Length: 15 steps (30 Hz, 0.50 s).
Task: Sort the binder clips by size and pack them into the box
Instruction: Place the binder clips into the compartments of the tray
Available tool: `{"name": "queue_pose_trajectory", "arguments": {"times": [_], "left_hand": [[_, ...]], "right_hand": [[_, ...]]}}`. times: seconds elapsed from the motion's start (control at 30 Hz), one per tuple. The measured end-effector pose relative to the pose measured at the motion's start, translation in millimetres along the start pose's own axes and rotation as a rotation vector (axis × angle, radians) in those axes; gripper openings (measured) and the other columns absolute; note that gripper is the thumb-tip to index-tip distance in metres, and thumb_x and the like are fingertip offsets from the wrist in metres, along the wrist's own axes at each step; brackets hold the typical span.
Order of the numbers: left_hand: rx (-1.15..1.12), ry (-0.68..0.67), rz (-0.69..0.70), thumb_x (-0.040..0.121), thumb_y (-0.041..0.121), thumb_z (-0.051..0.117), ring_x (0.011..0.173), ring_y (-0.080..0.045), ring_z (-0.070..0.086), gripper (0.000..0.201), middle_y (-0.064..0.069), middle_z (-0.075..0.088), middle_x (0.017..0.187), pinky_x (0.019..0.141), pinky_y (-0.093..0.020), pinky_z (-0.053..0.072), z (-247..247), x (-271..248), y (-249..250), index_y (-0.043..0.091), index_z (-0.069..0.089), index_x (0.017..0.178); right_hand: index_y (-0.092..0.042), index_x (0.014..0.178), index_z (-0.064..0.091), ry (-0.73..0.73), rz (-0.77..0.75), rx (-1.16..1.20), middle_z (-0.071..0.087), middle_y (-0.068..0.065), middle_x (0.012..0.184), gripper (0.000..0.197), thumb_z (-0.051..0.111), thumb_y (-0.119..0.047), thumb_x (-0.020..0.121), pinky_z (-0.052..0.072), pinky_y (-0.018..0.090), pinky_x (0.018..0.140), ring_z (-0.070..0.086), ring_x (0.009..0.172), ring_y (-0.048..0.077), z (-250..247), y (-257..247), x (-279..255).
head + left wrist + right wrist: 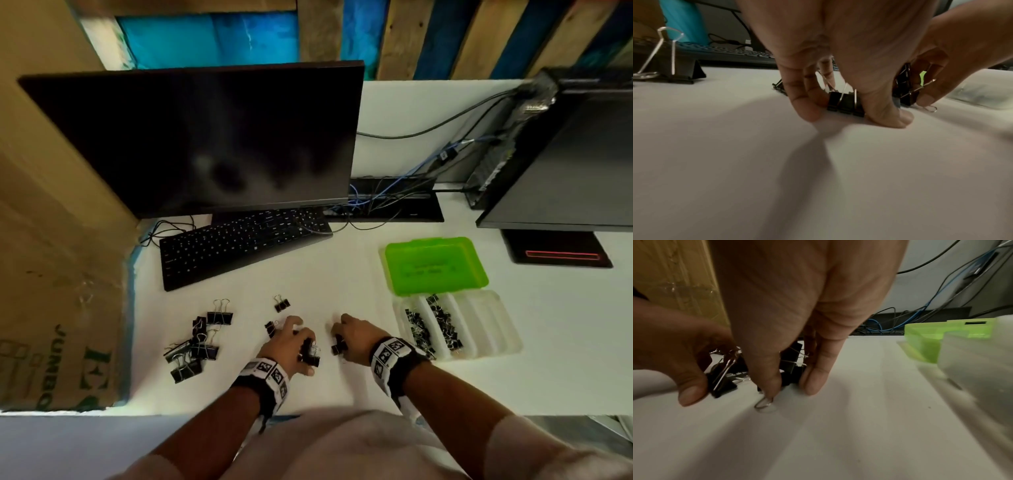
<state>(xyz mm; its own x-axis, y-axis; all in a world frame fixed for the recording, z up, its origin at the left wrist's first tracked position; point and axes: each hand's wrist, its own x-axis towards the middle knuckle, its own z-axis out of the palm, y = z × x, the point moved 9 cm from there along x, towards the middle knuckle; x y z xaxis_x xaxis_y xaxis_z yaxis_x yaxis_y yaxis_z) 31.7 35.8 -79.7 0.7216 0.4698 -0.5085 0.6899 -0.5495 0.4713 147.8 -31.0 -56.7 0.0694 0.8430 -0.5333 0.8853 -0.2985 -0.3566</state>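
Observation:
On the white desk, my left hand (305, 346) curls its fingers round black medium binder clips (844, 104) that sit on the surface. Close beside it, my right hand (340, 337) pinches more black clips (791, 366) against the desk. The clear box tray (489, 325) lies to the right, with small clips (419, 330) filling its two left compartments. Its green lid (435, 263) is folded open behind it. A pile of large clips (195, 346) lies at the left, and two loose medium clips (281, 303) lie ahead of my left hand.
A black keyboard (239, 243) and a dark monitor (205, 137) stand behind the clips. A big cardboard box (51, 274) walls the left side. Cables (394, 198) and a second monitor (565, 154) occupy the back right. The desk's front edge runs just below my wrists.

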Motion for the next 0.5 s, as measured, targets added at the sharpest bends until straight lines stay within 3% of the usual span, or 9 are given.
{"name": "queue_pose_trajectory", "arguments": {"times": [0.1,0.17,0.3,0.4,0.5], "left_hand": [[-0.014,0.062,0.113,0.072,0.022,0.078,0.103,-0.019,0.052,0.028,0.012,0.037,0.118,0.093,-0.036,0.048,-0.8,2.7,7.2,0.025,0.058,0.091],[-0.028,0.092,0.138,0.075,0.021,0.075,0.095,-0.018,0.054,0.021,0.012,0.041,0.11,0.089,-0.037,0.05,-2.6,5.3,8.7,0.026,0.058,0.085],[-0.029,0.044,0.08,0.068,0.028,0.081,0.11,-0.014,0.048,0.056,0.011,0.039,0.122,0.099,-0.03,0.042,-1.4,5.9,5.8,0.026,0.051,0.115],[0.002,-0.013,0.057,0.063,0.036,0.083,0.12,-0.014,0.044,0.086,0.011,0.032,0.135,0.102,-0.037,0.043,2.1,2.4,9.5,0.034,0.033,0.134],[0.123,-0.039,0.106,0.068,0.046,0.077,0.118,-0.015,0.043,0.085,0.01,0.029,0.135,0.096,-0.041,0.047,9.7,3.1,25.2,0.042,0.028,0.136]], "right_hand": [[-0.009,0.112,0.057,0.043,0.022,0.042,0.052,0.014,0.114,0.032,0.059,-0.014,0.081,0.045,0.035,0.082,0.058,0.1,0.035,-8.9,5.5,-3.2],[-0.009,0.107,0.061,0.087,0.03,0.083,0.055,0.014,0.112,0.027,0.054,-0.009,0.081,0.045,0.034,0.082,0.058,0.1,0.034,-14.5,8.9,-4.9],[-0.012,0.101,0.064,0.111,0.04,0.124,0.057,0.012,0.107,0.025,0.054,-0.005,0.079,0.045,0.034,0.08,0.058,0.098,0.035,-15.0,16.3,-9.2],[-0.016,0.101,0.066,0.114,0.049,0.163,0.061,0.01,0.106,0.026,0.062,-0.01,0.076,0.046,0.032,0.083,0.058,0.1,0.03,-17.1,22.7,-13.8],[-0.017,0.099,0.069,0.124,0.068,0.229,0.068,0.008,0.103,0.027,0.067,-0.011,0.072,0.044,0.025,0.078,0.061,0.097,0.025,-19.2,27.7,-19.1]]}}
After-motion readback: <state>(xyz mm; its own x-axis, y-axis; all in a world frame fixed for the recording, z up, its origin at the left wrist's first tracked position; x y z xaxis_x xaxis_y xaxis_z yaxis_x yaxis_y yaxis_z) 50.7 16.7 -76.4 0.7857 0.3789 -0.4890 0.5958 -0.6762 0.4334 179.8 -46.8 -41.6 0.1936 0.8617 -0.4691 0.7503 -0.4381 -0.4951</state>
